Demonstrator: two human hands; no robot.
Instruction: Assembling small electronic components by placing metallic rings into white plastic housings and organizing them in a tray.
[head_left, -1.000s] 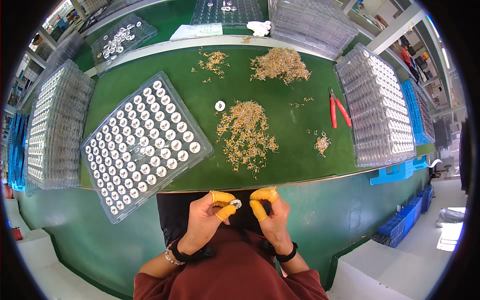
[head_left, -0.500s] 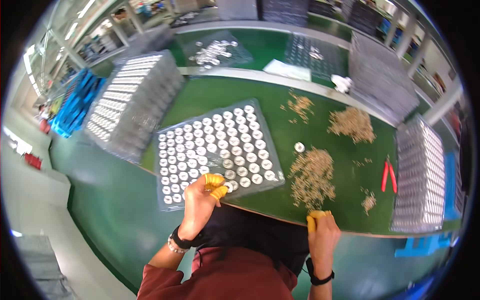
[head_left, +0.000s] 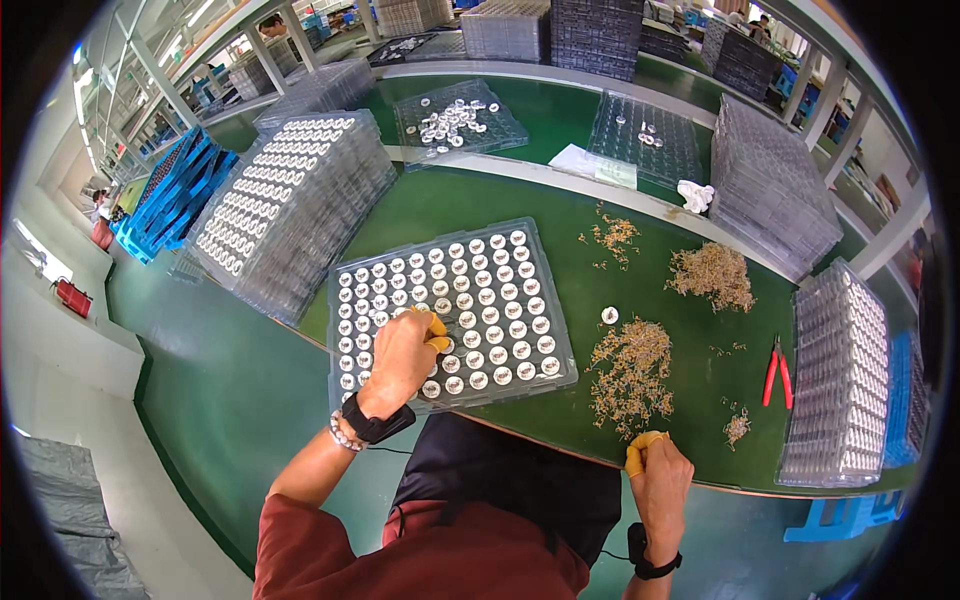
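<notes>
A clear plastic tray (head_left: 556, 345) lies on the green table, its pockets filled with rows of white round parts. Over its middle reaches my left hand (head_left: 402, 355), yellow covers on its fingertips. Thumb and finger are pinched at a white round part (head_left: 447, 346), partly hidden by the fingertips. My right hand (head_left: 662, 482) rests at the table's front edge with its yellow-covered fingertips pressed together; whatever they hold is too small to make out. Just beyond it spreads a pile of small wire-legged parts (head_left: 632, 375). One loose white round part (head_left: 609, 315) lies beside that pile.
Further heaps of wire-legged parts (head_left: 712, 277) lie to the right, near red-handled pliers (head_left: 777, 375). Stacked filled trays stand left (head_left: 300, 215) and right (head_left: 838, 380). Along the back are a tray of loose white parts (head_left: 497, 135), crumpled white paper (head_left: 694, 196) and stacked trays (head_left: 775, 190).
My left hand has moved away from the tray's near edge, further in over its middle. My right hand stays by the table edge, fingers still closed. The view has shifted slightly.
</notes>
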